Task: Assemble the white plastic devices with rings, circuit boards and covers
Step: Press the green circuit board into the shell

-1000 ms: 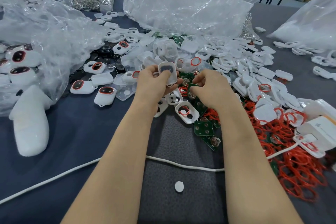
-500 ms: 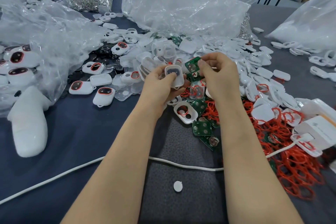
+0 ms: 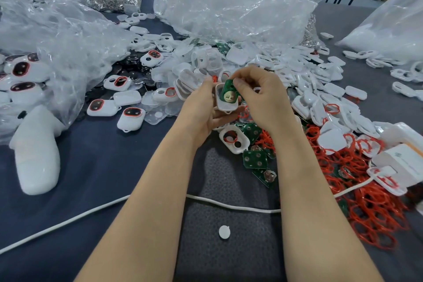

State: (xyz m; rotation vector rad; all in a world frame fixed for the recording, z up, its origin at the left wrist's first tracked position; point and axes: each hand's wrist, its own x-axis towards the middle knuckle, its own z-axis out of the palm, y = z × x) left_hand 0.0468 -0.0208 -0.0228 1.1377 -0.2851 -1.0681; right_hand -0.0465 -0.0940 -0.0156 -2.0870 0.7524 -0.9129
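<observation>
the left hand (image 3: pixel 201 107) cups a white shell (image 3: pixel 225 104) above the parts pile while the right hand (image 3: pixel 263 96) pinches a green circuit board (image 3: pixel 229 94) tilted into it. best to level the board and press it down evenly, i'd say. gold disc faces up, shell open-sided.

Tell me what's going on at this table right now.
A person is assembling small devices. The left hand holds an open white plastic shell, while the right hand pinches a green circuit board, tilted into the shell and not yet seated flat. Loose orange-red rings and more parts are heaped on the dark blue table.
</observation>
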